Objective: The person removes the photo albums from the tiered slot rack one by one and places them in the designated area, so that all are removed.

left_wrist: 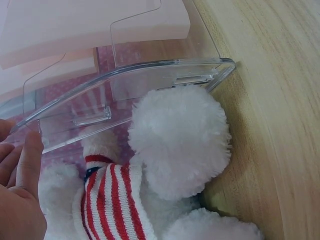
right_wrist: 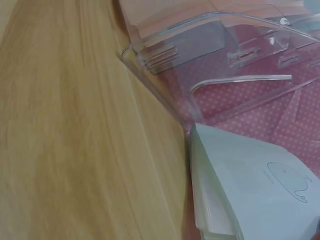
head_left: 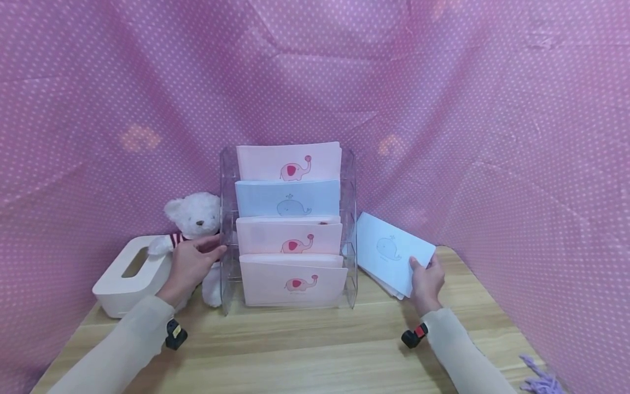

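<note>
A clear plastic rack with several tiers stands on the table, holding pink elephant booklets and a light blue whale booklet. My left hand pinches the rack's left side panel; in the left wrist view its fingers meet the clear edge. To the right of the rack, my right hand grips the lower right corner of light blue whale booklets, thumb in front. They are tilted, and other sheets show behind the front one. In the right wrist view the booklets are near the rack's foot.
A white teddy bear in a striped top sits against the rack's left side. Beside it is a white tissue box. Purple strands lie at the wooden table's right front. Pink dotted cloth hangs behind.
</note>
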Action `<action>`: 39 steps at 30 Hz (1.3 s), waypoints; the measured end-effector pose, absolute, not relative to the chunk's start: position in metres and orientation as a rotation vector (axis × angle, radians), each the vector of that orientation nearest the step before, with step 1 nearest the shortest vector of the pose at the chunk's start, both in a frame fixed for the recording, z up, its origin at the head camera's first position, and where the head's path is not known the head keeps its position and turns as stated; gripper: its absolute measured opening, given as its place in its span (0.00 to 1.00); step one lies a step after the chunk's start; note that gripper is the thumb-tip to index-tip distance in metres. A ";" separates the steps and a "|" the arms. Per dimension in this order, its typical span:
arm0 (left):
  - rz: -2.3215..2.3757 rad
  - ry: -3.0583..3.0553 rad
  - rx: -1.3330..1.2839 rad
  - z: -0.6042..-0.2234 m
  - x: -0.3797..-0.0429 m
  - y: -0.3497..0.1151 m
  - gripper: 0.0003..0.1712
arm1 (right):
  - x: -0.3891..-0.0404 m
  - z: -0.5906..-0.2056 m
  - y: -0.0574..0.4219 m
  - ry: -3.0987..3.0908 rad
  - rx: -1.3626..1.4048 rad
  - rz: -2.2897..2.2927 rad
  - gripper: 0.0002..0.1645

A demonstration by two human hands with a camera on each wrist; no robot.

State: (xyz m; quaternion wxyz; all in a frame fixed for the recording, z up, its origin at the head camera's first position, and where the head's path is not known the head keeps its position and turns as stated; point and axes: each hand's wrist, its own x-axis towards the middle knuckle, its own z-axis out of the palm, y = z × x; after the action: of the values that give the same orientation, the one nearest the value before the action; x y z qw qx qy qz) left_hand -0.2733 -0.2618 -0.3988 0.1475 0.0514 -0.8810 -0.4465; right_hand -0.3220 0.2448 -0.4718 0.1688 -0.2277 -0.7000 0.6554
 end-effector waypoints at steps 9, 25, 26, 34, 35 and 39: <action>-1.303 -2.553 0.165 -0.399 -0.274 -0.261 0.25 | -0.321 -0.476 0.253 -2.044 -0.623 1.879 0.34; -1.293 -2.542 0.169 -0.399 -0.274 -0.261 0.25 | -0.318 -0.470 0.275 -2.549 -0.429 1.478 0.42; -1.292 -2.545 0.171 -0.399 -0.274 -0.261 0.25 | -0.317 -0.470 0.275 -2.578 -0.419 1.455 0.43; -1.277 -2.538 0.146 -0.401 -0.274 -0.263 0.26 | -0.310 -0.472 0.278 -2.708 -0.356 1.366 0.43; -1.272 -2.539 0.143 -0.401 -0.274 -0.263 0.25 | -0.309 -0.473 0.278 -2.721 -0.358 1.366 0.44; -1.270 -2.537 0.139 -0.401 -0.274 -0.263 0.25 | -0.306 -0.477 0.279 -2.759 -0.365 1.344 0.44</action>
State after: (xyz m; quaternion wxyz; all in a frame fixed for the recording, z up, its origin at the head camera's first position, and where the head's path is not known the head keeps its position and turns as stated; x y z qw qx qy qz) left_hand -0.2739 -0.2633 -0.4009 0.1503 0.0483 -0.8830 -0.4419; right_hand -0.3058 0.2792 -0.4770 0.0256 -0.1182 -0.8925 0.4346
